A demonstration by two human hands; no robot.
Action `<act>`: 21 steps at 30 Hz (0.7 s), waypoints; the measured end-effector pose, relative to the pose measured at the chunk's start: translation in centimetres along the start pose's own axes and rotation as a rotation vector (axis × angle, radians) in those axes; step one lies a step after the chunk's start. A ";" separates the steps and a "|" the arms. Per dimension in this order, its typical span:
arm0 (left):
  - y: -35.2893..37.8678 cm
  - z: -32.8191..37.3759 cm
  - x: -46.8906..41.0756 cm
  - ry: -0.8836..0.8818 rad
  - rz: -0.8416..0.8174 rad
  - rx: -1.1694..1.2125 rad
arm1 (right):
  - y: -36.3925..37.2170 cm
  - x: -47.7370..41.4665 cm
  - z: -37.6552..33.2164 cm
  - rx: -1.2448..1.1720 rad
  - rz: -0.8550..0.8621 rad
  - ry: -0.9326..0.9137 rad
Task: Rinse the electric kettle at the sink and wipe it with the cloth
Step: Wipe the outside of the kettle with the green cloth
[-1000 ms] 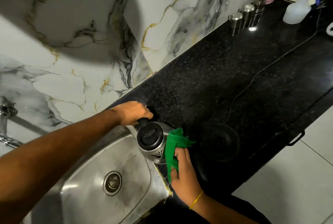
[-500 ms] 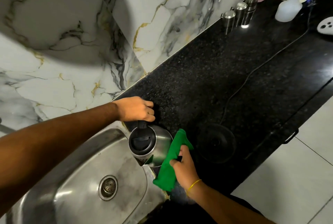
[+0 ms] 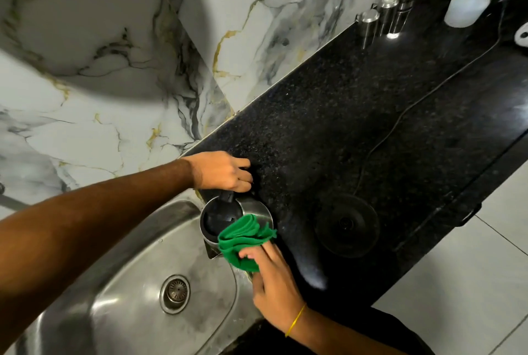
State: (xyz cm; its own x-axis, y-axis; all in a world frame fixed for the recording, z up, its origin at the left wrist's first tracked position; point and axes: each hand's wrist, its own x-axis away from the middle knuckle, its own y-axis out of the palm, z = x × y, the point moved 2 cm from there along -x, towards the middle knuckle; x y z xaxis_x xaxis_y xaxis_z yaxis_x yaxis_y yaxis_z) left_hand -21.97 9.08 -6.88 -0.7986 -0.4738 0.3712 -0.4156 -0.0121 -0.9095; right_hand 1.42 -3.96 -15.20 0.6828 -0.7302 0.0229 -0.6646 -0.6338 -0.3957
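I was looking down into a home kitchen — the stainless steel sink [image 3: 120,306] with its round drain [image 3: 175,293] sat just below my left hand [image 3: 221,171], set into a black speckled granite counter [image 3: 357,114]. Marble-look wall tiles [image 3: 108,40] with grey and gold veins rose behind that hand. To the right of my right hand [image 3: 274,289] lay a round kettle base [image 3: 347,224] with its cord — far beyond it stood three steel canisters [image 3: 385,16] and a spray bottle [image 3: 468,3].

My left hand [image 3: 221,171] hides the kettle [image 3: 251,207] handle; the cloth [image 3: 243,240] covers its near side. The spray bottle [image 3: 468,3] is cropped.
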 end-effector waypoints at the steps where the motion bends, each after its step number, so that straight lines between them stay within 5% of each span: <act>1: 0.0 0.0 0.0 0.003 -0.001 0.006 | 0.3 0.2 0.6 -0.045 0.025 0.049; 7: 0.0 0.2 0.0 -0.020 -0.019 0.007 | -0.3 -3.6 3.9 -0.309 0.176 0.545; 10: 0.2 0.3 0.0 -0.022 -0.028 0.008 | -1.4 -6.5 3.8 -0.375 0.199 0.609; 21: 1.1 0.4 0.1 -0.030 0.065 0.060 | -1.8 -4.4 -1.1 -0.151 0.171 0.073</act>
State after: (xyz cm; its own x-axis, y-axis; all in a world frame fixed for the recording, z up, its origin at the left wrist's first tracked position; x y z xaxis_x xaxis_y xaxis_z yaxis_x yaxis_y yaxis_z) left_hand -22.34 8.67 -7.97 -0.8092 -0.5012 0.3066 -0.3360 -0.0333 -0.9413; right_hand -0.71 0.12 -13.55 0.5365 -0.8432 0.0357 -0.8102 -0.5264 -0.2580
